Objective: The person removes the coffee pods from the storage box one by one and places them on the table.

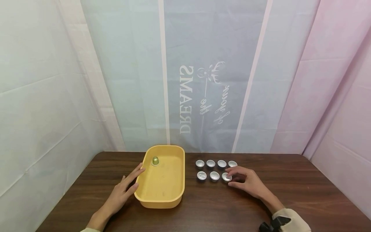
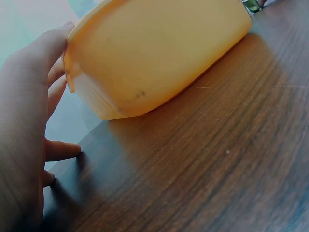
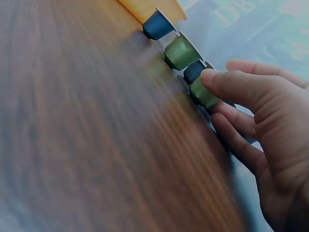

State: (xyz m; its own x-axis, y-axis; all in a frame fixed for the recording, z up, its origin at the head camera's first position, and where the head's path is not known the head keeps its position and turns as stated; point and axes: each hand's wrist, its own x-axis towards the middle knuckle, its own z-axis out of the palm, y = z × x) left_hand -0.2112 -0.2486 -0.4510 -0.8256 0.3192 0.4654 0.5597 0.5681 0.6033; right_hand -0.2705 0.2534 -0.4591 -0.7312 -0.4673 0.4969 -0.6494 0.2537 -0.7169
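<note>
My left hand rests at the left rim of a yellow plastic tub, fingers extended and fingertips touching the edge. Inside the tub, near its far left corner, one green coffee capsule stands foil side down. My right hand pinches a green coffee capsule at the right end of the front row, thumb against its side and index finger at its silver lid. That capsule stands lid up. Beside it in the right wrist view are another green capsule and a blue capsule.
Several more capsules with silver lids stand in two rows right of the tub, including one in the back row. They stand on a dark wood table. A printed cloth hangs behind its far edge.
</note>
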